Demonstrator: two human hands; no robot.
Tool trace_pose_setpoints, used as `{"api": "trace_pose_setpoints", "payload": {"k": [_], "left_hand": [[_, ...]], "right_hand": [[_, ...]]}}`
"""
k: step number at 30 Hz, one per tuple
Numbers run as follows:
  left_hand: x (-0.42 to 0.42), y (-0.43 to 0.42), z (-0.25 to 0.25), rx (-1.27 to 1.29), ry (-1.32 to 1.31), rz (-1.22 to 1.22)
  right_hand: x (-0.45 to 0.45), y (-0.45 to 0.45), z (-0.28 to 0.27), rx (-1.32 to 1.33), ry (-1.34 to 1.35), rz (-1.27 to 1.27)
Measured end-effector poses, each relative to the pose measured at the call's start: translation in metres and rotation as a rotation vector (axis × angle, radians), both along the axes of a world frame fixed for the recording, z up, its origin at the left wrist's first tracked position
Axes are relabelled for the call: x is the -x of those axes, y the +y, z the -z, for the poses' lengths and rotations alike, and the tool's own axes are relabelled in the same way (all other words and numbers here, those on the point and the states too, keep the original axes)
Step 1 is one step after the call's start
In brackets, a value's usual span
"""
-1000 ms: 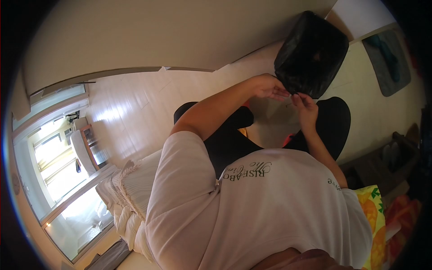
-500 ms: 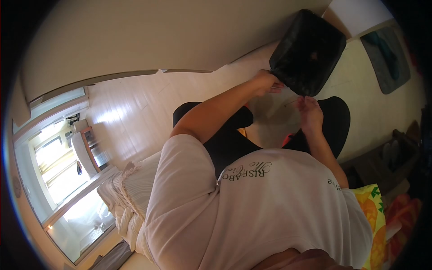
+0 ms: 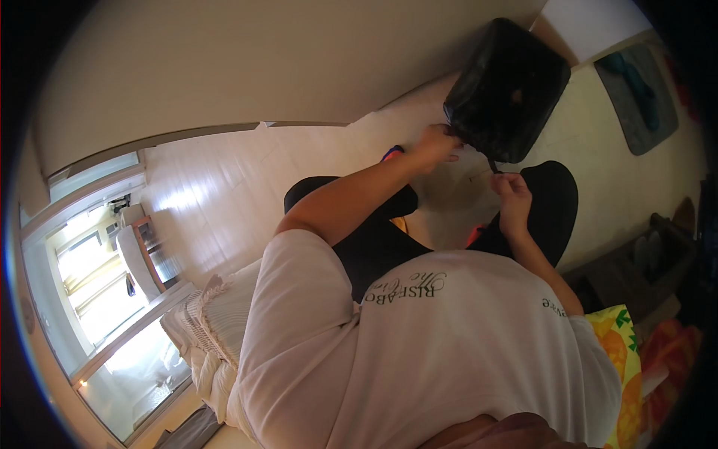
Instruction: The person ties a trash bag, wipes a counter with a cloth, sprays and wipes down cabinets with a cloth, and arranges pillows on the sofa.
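A black, rounded box-shaped thing (image 3: 508, 90) is in front of my knees, beside the pale wall panel. It has a shiny dark surface with a small brownish spot; I cannot make out its exact kind. My left hand (image 3: 436, 148) is at its near left corner, thumb and fingers closed at the edge; what lies between them is partly hidden. From its near edge a thin dark strip (image 3: 493, 165) comes down to my right hand (image 3: 514, 200), whose fingers are pinched on its end. My right hand is just short of the black thing, near my right knee.
A large pale panel (image 3: 239, 60) runs along the far side. A grey mat (image 3: 643, 101) lies on the floor (image 3: 224, 172) at the right. A dark box-like holder (image 3: 636, 262), a yellow patterned bag (image 3: 613, 374) and striped bedding (image 3: 224, 322) are near my body.
My right hand has drawn back toward me from the black thing's edge, and the dark strip now shows between them. My left hand has shifted slightly left, its fingers more curled.
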State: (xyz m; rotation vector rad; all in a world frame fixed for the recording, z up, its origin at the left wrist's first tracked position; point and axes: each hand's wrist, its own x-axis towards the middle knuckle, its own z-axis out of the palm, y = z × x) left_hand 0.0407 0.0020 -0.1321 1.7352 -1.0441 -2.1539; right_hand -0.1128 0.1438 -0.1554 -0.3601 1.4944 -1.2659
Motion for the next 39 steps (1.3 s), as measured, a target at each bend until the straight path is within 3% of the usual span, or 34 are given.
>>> {"api": "trace_pose_setpoints", "payload": {"k": [4,9,13,16,19,28,33,36,39], "left_hand": [[0.004,0.016,0.009,-0.044,0.014,-0.012],[0.009,0.024,0.009,0.176,-0.105,0.197],[0.002,0.021,0.021,0.365,-0.123,0.357],[-0.002,0.012,0.016,0.539,-0.255,0.625],[-0.002,0.005,0.007,0.279,-0.157,0.601],[0.000,0.003,0.005,0.116,-0.136,0.474],[-0.002,0.000,0.010,0.116,-0.045,0.433],[-0.002,0.002,0.013,0.174,-0.080,0.443],[0.000,0.005,0.013,0.227,-0.112,0.442]], "right_hand": [[-0.012,-0.007,0.003,-0.165,-0.226,0.003],[-0.018,-0.017,0.015,-0.262,-0.530,0.107],[-0.011,-0.021,0.028,-0.234,-0.627,0.128],[-0.010,-0.021,0.029,-0.259,-0.631,0.157],[-0.013,-0.024,0.025,-0.283,-0.618,0.152],[-0.023,-0.030,0.027,-0.350,-0.718,0.074],[-0.028,-0.026,0.023,-0.314,-0.769,0.040],[-0.024,-0.021,0.009,-0.299,-0.782,0.168],[-0.027,-0.031,-0.022,-0.268,-0.646,0.114]]}}
